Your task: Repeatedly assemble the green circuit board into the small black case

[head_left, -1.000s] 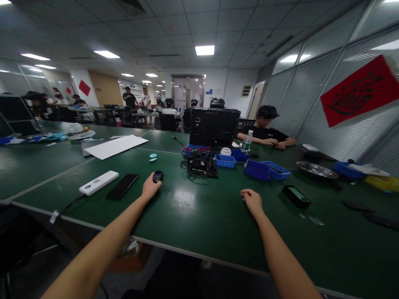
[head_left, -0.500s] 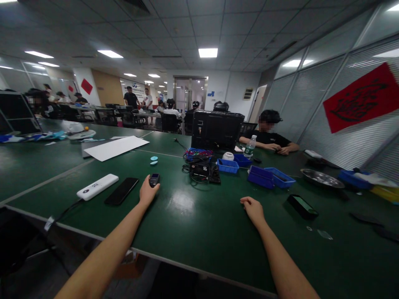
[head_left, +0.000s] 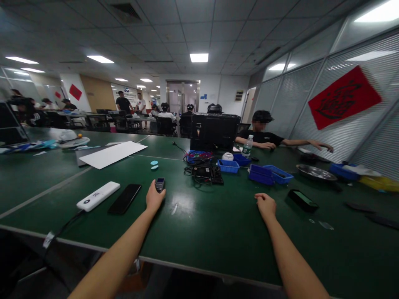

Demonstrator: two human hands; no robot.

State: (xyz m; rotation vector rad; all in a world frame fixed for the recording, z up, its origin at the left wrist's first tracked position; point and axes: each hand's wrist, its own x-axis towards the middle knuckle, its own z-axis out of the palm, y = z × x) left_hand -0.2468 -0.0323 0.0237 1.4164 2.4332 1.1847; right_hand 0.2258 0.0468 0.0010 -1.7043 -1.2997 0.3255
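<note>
My left hand [head_left: 155,197] is closed round a small dark device with a little screen [head_left: 160,184], low over the green table [head_left: 199,232]. Curled fingers show on my right hand [head_left: 266,204]; whether something small is between them cannot be made out. The black box with a green top [head_left: 302,200] is the nearest object, to its right. Left of my left hand lie a black phone [head_left: 124,199] and a white power bank [head_left: 98,196] with a black cable. Two light blue discs [head_left: 154,165] lie beyond the device.
Further back are a black monitor [head_left: 215,132], tangled cables with a black adapter [head_left: 202,171], blue trays [head_left: 261,175], a bottle [head_left: 247,146] and a metal dish [head_left: 316,172]. White board [head_left: 114,154] lies at left. A person [head_left: 262,135] sits across, right.
The view has shifted a little. My right hand has moved slightly right, away from my left hand, which still holds the device. The person across has stretched an arm out to the right.
</note>
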